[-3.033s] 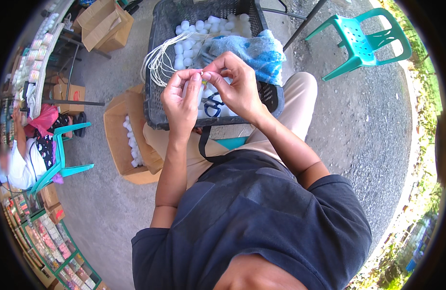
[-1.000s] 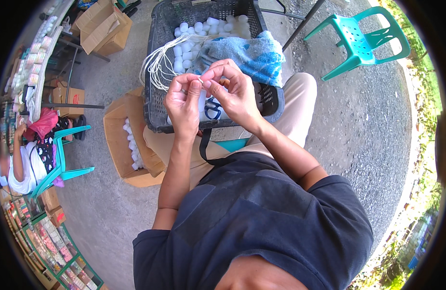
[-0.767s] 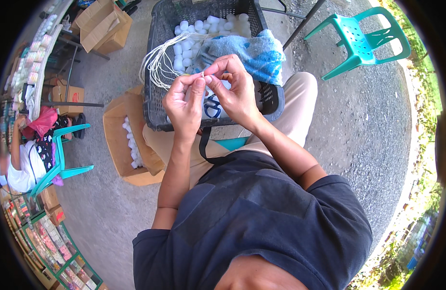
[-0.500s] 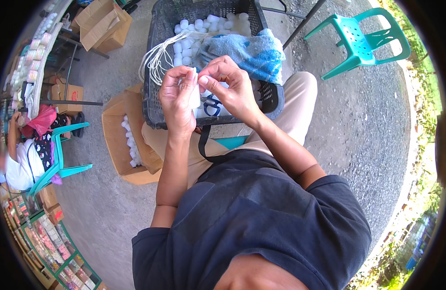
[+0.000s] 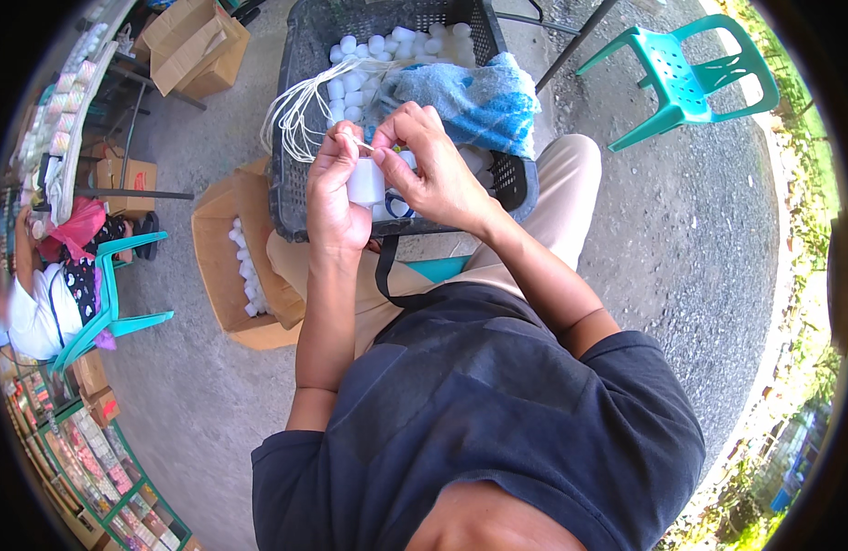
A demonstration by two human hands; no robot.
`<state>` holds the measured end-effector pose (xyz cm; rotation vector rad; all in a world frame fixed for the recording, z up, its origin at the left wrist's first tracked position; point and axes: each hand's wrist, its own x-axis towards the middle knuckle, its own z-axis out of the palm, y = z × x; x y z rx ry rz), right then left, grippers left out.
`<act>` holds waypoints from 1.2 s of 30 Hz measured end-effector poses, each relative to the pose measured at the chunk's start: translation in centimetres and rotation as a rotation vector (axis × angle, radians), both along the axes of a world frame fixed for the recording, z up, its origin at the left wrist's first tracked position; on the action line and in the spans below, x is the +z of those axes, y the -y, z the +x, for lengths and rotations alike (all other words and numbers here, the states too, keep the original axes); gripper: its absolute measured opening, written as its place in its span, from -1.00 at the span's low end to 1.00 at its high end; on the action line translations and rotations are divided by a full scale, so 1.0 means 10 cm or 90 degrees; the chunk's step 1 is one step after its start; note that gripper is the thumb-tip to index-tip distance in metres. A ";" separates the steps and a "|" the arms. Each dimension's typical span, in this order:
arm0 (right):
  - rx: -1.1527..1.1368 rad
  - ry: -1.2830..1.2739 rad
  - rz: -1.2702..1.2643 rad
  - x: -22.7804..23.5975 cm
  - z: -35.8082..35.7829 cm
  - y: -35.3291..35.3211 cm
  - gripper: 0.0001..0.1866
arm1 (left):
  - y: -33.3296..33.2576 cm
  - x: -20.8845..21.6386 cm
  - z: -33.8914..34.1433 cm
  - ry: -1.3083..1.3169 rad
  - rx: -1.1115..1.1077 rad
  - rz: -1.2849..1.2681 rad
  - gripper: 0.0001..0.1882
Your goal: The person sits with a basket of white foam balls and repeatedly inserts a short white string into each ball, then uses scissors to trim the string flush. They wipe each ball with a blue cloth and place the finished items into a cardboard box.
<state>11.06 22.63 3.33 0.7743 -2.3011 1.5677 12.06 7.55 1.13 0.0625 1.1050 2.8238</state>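
Over the black crate, my left hand (image 5: 339, 197) is closed, holding a short white candle (image 5: 366, 182) at its fingers. A thin pale wick (image 5: 358, 141) runs above the candle between the two hands. My right hand (image 5: 430, 174) pinches at the wick's end, thumb against forefinger. Beneath my hands lies a pair of scissors with dark blue handles (image 5: 399, 204), partly hidden. A loose bundle of white wicks (image 5: 300, 110) hangs over the crate's left rim. Many similar white candles (image 5: 353, 83) lie inside, next to a blue and grey towel (image 5: 470, 101).
The black crate (image 5: 289, 197) stands in front of my knees. A cardboard box (image 5: 224, 285) with white pieces sits at its left. Green chairs stand far right (image 5: 667, 83) and left (image 5: 107, 294), the left one beside a seated person (image 5: 43, 308). Shelves (image 5: 112, 468) hold goods lower left.
The candle now sits lower and shows more fully between my hands. The wick has come into view, stretched between my fingers. My right hand has shifted slightly left.
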 end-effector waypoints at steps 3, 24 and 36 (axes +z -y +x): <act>-0.074 0.065 -0.038 -0.05 -0.03 -0.02 -0.82 | -0.12 0.12 0.06 0.083 -0.019 0.024 -0.74; 0.052 0.163 0.098 -0.50 -0.50 0.02 -0.76 | 0.62 0.29 -0.05 -0.139 0.091 -0.264 -0.48; 0.344 0.612 0.438 -0.40 -0.70 -0.16 -0.48 | 0.59 0.19 0.13 -0.215 0.257 -0.607 -0.58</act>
